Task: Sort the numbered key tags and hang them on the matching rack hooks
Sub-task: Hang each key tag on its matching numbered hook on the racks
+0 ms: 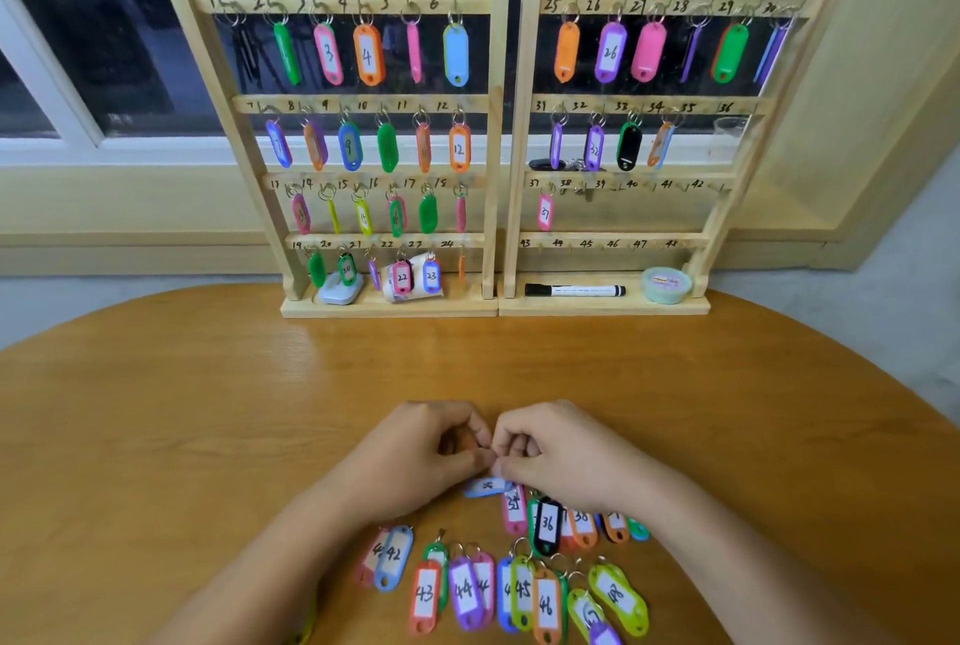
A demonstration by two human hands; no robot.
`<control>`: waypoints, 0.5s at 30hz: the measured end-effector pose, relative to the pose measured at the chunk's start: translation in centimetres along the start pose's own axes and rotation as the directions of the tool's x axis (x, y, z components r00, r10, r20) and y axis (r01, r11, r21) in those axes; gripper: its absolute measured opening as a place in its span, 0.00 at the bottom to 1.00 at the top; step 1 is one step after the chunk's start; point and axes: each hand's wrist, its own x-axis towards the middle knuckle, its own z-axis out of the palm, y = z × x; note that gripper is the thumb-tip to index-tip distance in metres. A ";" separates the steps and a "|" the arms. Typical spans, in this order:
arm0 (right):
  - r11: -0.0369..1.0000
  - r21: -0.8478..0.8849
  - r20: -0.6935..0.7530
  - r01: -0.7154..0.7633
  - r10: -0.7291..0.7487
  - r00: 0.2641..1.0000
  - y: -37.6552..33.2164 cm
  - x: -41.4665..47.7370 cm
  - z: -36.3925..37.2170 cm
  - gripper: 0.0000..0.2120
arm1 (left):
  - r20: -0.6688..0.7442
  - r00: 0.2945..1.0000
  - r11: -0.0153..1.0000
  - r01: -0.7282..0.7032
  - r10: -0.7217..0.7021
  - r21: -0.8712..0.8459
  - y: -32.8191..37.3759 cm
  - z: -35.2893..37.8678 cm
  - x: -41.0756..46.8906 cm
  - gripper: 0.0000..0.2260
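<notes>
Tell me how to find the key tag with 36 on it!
Look at the round wooden table, then at the loose key tags heaped near its front edge. Just behind the right hand, toward the person, lies tag 36. It is the only black one in that heap, with a white label.
</notes>
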 end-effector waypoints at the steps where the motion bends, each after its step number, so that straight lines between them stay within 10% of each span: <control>1: 1.000 0.008 -0.012 -0.009 0.009 1.000 0.1 0.1 0.1 0.05 | 0.003 1.000 1.000 0.003 -0.003 -0.005 0.0 0.0 0.0 0.02; 15: 0.966 0.253 -0.136 0.041 -0.007 0.991 0.8 0.1 -2.9 0.03 | 0.006 1.000 0.998 0.024 -0.024 -0.052 0.7 0.0 0.2 0.06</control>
